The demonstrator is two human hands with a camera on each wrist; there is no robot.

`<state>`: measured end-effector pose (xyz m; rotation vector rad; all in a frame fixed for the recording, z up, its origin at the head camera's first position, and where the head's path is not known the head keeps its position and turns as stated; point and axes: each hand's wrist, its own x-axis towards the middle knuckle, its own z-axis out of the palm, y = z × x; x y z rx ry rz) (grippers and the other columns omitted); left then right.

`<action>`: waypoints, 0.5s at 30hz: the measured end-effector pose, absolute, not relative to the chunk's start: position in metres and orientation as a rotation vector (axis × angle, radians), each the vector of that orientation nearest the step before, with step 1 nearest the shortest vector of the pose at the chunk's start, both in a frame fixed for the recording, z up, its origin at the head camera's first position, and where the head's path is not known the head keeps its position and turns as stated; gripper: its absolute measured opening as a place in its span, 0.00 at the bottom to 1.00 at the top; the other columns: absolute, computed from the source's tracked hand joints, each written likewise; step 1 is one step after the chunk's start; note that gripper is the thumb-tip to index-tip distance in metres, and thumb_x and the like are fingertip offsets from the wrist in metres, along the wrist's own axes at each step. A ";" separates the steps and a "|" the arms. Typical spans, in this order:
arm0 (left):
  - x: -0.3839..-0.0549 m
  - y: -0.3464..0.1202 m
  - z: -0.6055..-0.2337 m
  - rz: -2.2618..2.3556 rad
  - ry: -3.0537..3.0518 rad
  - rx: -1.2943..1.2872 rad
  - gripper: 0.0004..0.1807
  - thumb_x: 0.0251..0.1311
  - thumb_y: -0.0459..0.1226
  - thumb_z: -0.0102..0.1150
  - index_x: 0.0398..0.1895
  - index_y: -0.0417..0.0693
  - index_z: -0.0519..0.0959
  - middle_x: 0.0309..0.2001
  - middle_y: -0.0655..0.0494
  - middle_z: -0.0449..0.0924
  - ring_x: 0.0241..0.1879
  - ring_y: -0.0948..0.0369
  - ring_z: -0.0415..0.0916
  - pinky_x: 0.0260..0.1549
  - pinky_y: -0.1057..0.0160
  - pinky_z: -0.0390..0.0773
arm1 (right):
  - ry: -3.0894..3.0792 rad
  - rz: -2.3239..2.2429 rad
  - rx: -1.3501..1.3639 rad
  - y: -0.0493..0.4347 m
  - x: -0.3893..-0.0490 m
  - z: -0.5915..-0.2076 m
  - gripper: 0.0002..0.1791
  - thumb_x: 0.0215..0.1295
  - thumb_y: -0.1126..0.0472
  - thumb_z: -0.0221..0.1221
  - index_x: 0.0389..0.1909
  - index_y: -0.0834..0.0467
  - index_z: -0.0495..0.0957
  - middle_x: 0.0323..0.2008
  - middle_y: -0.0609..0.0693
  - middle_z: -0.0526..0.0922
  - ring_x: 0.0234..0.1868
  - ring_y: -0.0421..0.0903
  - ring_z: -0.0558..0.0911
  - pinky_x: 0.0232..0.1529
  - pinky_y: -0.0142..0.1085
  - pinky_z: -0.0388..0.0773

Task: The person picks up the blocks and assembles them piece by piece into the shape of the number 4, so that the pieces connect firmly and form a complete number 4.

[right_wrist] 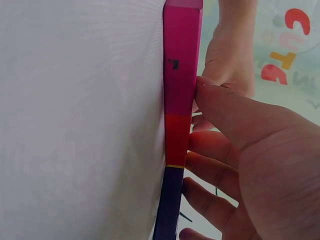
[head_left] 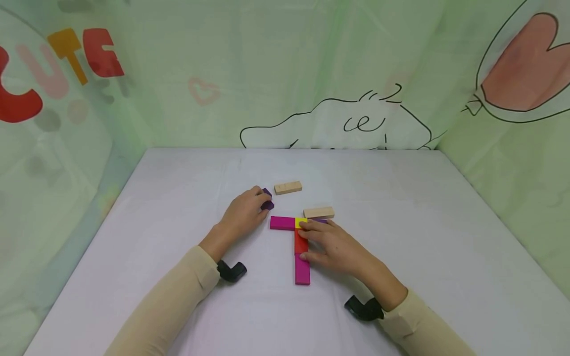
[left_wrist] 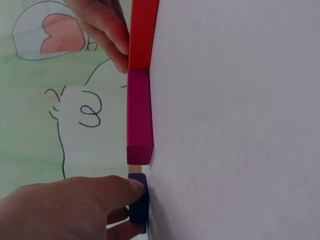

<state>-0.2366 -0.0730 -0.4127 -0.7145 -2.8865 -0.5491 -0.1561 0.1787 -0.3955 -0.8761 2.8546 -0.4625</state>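
My left hand [head_left: 242, 212] pinches a dark purple block [head_left: 267, 205], partly hidden by the fingers; in the left wrist view this block [left_wrist: 140, 202] looks dark blue beneath the thumb. Flat blocks form a T on the table. Its top has a magenta block [head_left: 282, 223], a small yellow block [head_left: 300, 222] and a purple block [head_left: 321, 221] mostly behind the right hand. The stem is a red block [head_left: 301, 244] above a second magenta block [head_left: 302, 272]. My right hand [head_left: 336, 247] rests over the T's right side, fingers extended, fingertips at the yellow, red and lower magenta blocks.
One plain wooden block [head_left: 288, 188] lies beyond the left hand. Another wooden block [head_left: 318, 212] sits just behind the T's right arm. A white cloth covers the table [head_left: 445, 247], with printed green curtains [head_left: 187, 49] at its back and sides. Black wrist devices [head_left: 231, 272] sit at both cuffs.
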 end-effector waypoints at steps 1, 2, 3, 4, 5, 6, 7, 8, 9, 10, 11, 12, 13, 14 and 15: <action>-0.236 -0.073 -0.413 -0.561 -2.883 -0.720 0.17 0.67 0.35 0.67 0.57 0.44 0.83 0.52 0.48 0.81 0.52 0.53 0.81 0.58 0.56 0.83 | 2.855 -0.461 -0.872 0.179 -0.156 -0.395 0.33 0.64 0.49 0.71 0.67 0.60 0.79 0.70 0.58 0.77 0.73 0.57 0.73 0.74 0.64 0.62; -0.237 -0.073 -0.413 -0.568 -2.879 -0.724 0.16 0.67 0.35 0.67 0.57 0.44 0.84 0.52 0.48 0.81 0.52 0.53 0.81 0.58 0.56 0.82 | 2.855 -0.461 -0.869 0.178 -0.156 -0.395 0.33 0.64 0.49 0.71 0.67 0.60 0.79 0.70 0.58 0.77 0.73 0.57 0.73 0.74 0.64 0.62; -0.237 -0.073 -0.413 -0.574 -2.876 -0.729 0.16 0.67 0.34 0.67 0.57 0.44 0.84 0.52 0.48 0.81 0.52 0.53 0.81 0.58 0.56 0.82 | 2.855 -0.461 -0.868 0.178 -0.156 -0.395 0.33 0.64 0.49 0.71 0.67 0.59 0.79 0.70 0.57 0.77 0.73 0.57 0.73 0.74 0.64 0.62; -0.237 -0.073 -0.414 -0.577 -2.873 -0.733 0.16 0.67 0.34 0.67 0.56 0.44 0.84 0.52 0.48 0.81 0.52 0.53 0.81 0.58 0.56 0.83 | 2.854 -0.461 -0.866 0.178 -0.156 -0.395 0.33 0.64 0.49 0.71 0.67 0.60 0.79 0.70 0.57 0.77 0.73 0.57 0.73 0.74 0.64 0.62; -0.237 -0.074 -0.414 -0.581 -2.869 -0.739 0.15 0.66 0.34 0.67 0.56 0.44 0.84 0.53 0.48 0.82 0.53 0.53 0.81 0.58 0.56 0.82 | 2.855 -0.460 -0.869 0.178 -0.156 -0.395 0.33 0.64 0.49 0.71 0.67 0.60 0.79 0.69 0.57 0.77 0.73 0.57 0.73 0.74 0.65 0.62; -0.237 -0.074 -0.415 -0.585 -2.866 -0.744 0.15 0.66 0.33 0.67 0.56 0.44 0.85 0.53 0.48 0.82 0.53 0.53 0.81 0.59 0.55 0.82 | 2.855 -0.459 -0.869 0.178 -0.156 -0.395 0.33 0.64 0.49 0.71 0.67 0.60 0.79 0.69 0.57 0.77 0.73 0.57 0.73 0.74 0.65 0.62; -0.237 -0.074 -0.415 -0.586 -2.863 -0.747 0.15 0.66 0.33 0.67 0.56 0.44 0.85 0.53 0.49 0.82 0.54 0.52 0.81 0.59 0.55 0.82 | 2.856 -0.458 -0.871 0.178 -0.156 -0.395 0.33 0.64 0.49 0.70 0.67 0.60 0.79 0.69 0.57 0.77 0.72 0.57 0.73 0.74 0.65 0.62; -0.237 -0.074 -0.415 -0.585 -2.860 -0.749 0.15 0.66 0.33 0.67 0.56 0.44 0.85 0.54 0.49 0.83 0.55 0.52 0.81 0.59 0.54 0.82 | 2.857 -0.459 -0.872 0.178 -0.157 -0.395 0.33 0.64 0.49 0.70 0.67 0.60 0.79 0.69 0.58 0.77 0.72 0.57 0.73 0.73 0.65 0.62; -0.237 -0.074 -0.416 -0.586 -2.859 -0.747 0.16 0.66 0.33 0.67 0.56 0.44 0.85 0.55 0.49 0.83 0.56 0.51 0.82 0.60 0.54 0.82 | 2.857 -0.458 -0.872 0.178 -0.156 -0.395 0.33 0.64 0.49 0.70 0.67 0.60 0.79 0.69 0.58 0.77 0.72 0.57 0.73 0.73 0.66 0.62; -0.237 -0.075 -0.416 -0.583 -2.859 -0.743 0.16 0.66 0.33 0.67 0.56 0.45 0.85 0.57 0.49 0.84 0.57 0.51 0.82 0.61 0.53 0.81 | 2.857 -0.458 -0.873 0.178 -0.156 -0.395 0.33 0.64 0.49 0.70 0.67 0.60 0.79 0.69 0.58 0.77 0.72 0.57 0.73 0.74 0.65 0.62; -0.237 -0.075 -0.417 -0.581 -2.858 -0.741 0.16 0.66 0.33 0.66 0.57 0.45 0.84 0.58 0.49 0.84 0.58 0.51 0.82 0.61 0.53 0.81 | 2.859 -0.456 -0.876 0.178 -0.156 -0.395 0.33 0.64 0.49 0.70 0.66 0.60 0.79 0.69 0.58 0.77 0.72 0.57 0.73 0.73 0.65 0.62; -0.237 -0.075 -0.417 -0.574 -2.858 -0.740 0.16 0.67 0.33 0.66 0.57 0.45 0.84 0.58 0.49 0.84 0.58 0.50 0.82 0.61 0.52 0.81 | 2.858 -0.458 -0.874 0.178 -0.156 -0.395 0.33 0.64 0.49 0.70 0.67 0.60 0.79 0.69 0.58 0.77 0.72 0.57 0.73 0.74 0.65 0.62; -0.237 -0.076 -0.418 -0.565 -2.857 -0.739 0.17 0.67 0.32 0.66 0.58 0.45 0.84 0.59 0.50 0.85 0.58 0.50 0.82 0.62 0.52 0.81 | 2.858 -0.457 -0.873 0.178 -0.156 -0.395 0.33 0.64 0.49 0.70 0.67 0.60 0.79 0.69 0.58 0.77 0.73 0.57 0.73 0.74 0.65 0.62; -0.237 -0.076 -0.418 -0.557 -2.856 -0.740 0.17 0.67 0.32 0.65 0.58 0.46 0.84 0.60 0.50 0.85 0.59 0.50 0.82 0.61 0.52 0.81 | 2.856 -0.458 -0.868 0.178 -0.156 -0.395 0.33 0.64 0.49 0.70 0.67 0.60 0.78 0.69 0.58 0.77 0.73 0.57 0.73 0.74 0.65 0.62; -0.236 -0.076 -0.418 -0.547 -2.854 -0.743 0.17 0.67 0.32 0.65 0.58 0.46 0.84 0.60 0.50 0.85 0.59 0.50 0.82 0.61 0.52 0.81 | 2.857 -0.455 -0.868 0.178 -0.156 -0.395 0.33 0.64 0.49 0.70 0.67 0.60 0.78 0.69 0.58 0.77 0.73 0.57 0.73 0.74 0.64 0.62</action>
